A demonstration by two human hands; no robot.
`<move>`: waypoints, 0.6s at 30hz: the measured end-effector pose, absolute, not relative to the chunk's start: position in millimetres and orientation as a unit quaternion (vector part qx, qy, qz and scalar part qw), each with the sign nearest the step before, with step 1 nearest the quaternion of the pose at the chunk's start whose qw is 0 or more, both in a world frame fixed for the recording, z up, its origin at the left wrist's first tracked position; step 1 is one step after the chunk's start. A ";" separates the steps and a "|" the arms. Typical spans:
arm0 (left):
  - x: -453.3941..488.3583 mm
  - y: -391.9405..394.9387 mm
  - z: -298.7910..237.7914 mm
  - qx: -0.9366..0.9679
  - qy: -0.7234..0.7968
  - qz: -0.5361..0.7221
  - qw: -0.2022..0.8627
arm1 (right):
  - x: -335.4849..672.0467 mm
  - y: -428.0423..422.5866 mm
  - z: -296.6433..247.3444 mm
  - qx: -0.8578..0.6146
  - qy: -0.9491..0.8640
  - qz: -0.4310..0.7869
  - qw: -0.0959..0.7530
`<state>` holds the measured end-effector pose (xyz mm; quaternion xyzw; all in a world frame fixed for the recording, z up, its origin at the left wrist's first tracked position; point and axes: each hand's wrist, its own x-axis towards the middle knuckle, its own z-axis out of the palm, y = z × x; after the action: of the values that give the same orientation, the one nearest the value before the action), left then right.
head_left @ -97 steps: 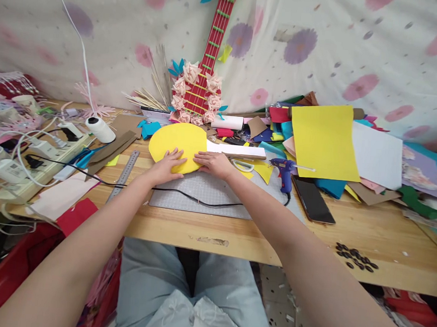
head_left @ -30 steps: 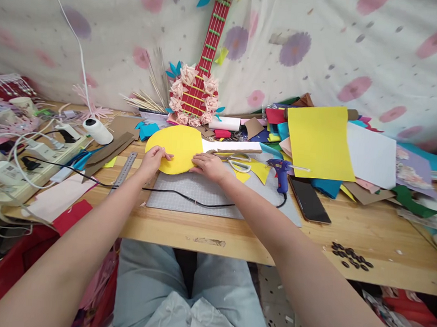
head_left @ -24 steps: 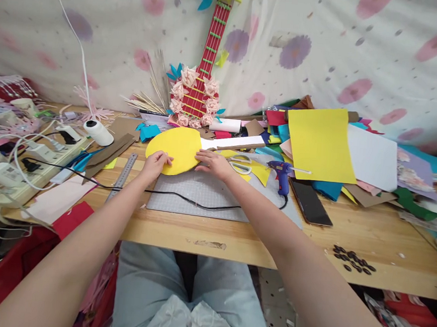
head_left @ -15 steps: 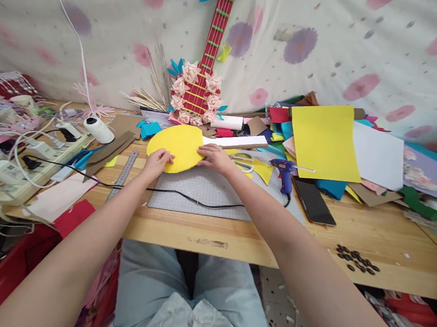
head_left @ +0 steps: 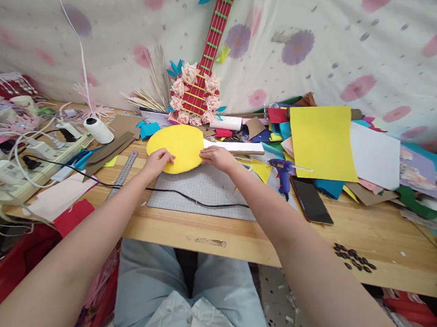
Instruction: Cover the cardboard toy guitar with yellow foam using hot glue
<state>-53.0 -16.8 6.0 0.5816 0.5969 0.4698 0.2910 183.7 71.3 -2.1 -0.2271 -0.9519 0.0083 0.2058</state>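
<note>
The yellow disc lies flat at the far edge of the grey mat, and a white strip goes out from its right side. The left hand rests on the near left edge of the disc with bent fingers and the thumb on top; I cannot tell if it pinches the edge. The right hand is spread flat and presses where the disc meets the strip. A black cable crosses the mat. A blue glue gun and a phone lie to the right, a ruler to the left.
</note>
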 end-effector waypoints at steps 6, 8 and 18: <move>-53.9 -15.3 6.6 0.577 0.610 0.463 0.282 | 183.2 61.1 3.9 -0.222 -0.956 -0.006 0.192; -56.5 -14.9 6.8 0.565 0.608 0.476 0.291 | 182.0 50.9 1.5 -0.240 -0.941 -0.010 0.239; -58.7 -16.2 4.5 0.554 0.595 0.501 0.297 | 151.7 -1.6 -26.7 -0.537 -0.698 0.230 0.414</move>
<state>-58.7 -16.2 4.5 0.5542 0.5948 0.5006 0.2974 151.7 -1.6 -26.7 -0.5372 -0.6981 0.2298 0.4138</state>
